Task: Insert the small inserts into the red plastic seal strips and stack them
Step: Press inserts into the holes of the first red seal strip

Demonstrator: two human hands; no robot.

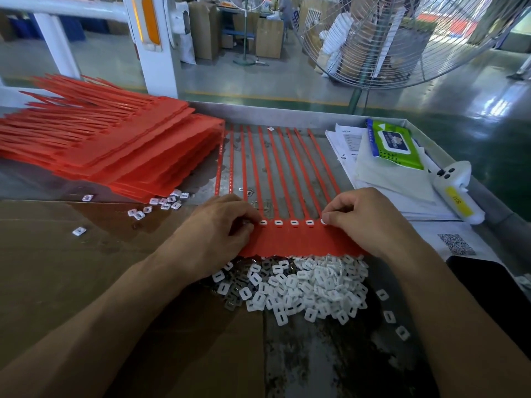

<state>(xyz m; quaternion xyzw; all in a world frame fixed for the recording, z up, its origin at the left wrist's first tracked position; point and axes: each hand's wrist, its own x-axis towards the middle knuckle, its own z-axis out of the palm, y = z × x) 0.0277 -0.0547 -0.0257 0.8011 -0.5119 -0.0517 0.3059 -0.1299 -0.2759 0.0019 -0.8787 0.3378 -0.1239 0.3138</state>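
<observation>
Head view: sheet of strips [298,242] is lying flat between both hands. Right hand [365,219] is pinching an insert [324,221] into its slot; left hand [221,225] is pressing the sheet, fingers curled. Risk: crooked seating, or sheet sliding over the loose pile [301,285].

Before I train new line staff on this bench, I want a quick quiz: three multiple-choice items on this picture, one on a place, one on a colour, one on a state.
1. Where is the pile of loose inserts?
A. Nearer the person than the sheet of seal strips
B. On the wet wipes pack
C. On the red stack

2. What colour is the wet wipes pack?
A. Red
B. Green
C. Black

3. What is the right hand doing?
A. Hanging idle
B. Holding the fan
C. Pressing on an insert at the sheet's right end

Answers: 1 A, the pile lies below the sheet's near edge. 2 B, green wrapper. 3 C, its fingers sit on that insert.
</observation>
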